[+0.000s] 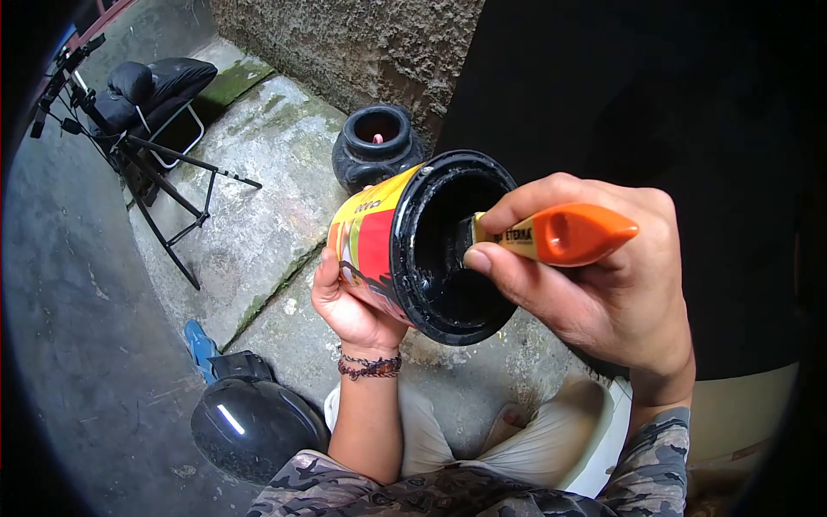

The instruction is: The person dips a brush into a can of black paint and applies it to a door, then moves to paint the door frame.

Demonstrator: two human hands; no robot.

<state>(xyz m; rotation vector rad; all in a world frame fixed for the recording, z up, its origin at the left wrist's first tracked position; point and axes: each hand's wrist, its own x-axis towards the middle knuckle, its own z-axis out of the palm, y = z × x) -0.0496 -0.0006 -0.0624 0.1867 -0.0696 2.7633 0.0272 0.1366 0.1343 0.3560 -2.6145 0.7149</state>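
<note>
Orange and yellow, the handle of the brush [586,234] is pointing up and out of the can [375,250], while its dark bristle end is sitting inside the mouth, near the inner wall. My right hand [616,276] is gripping the brush low on its handle, thumb on one side and fingers on the other. My left hand [355,312] is grasping the can from its outer side and below, fingers and thumb wrapping the red and yellow label. I'm holding it tilted, its open mouth turning toward my right hand. Glossy black paint [469,302] is coating the inside and the rim.

Just beyond the can, a black pot [376,153] is standing on the mossy concrete [258,146], with something small and pink showing in its opening. Behind it a rough wall [370,43] is rising, and a large black surface [637,103] is filling the right side. A dark braided bracelet [370,366] is circling my left wrist. Off to the left, a tripod [168,183] is standing by a chair frame [200,129] that is holding dark fabric [177,82]. Nearer me, a shiny black helmet [258,431] is resting beside a blue object [200,349] I'm not able to identify.
</note>
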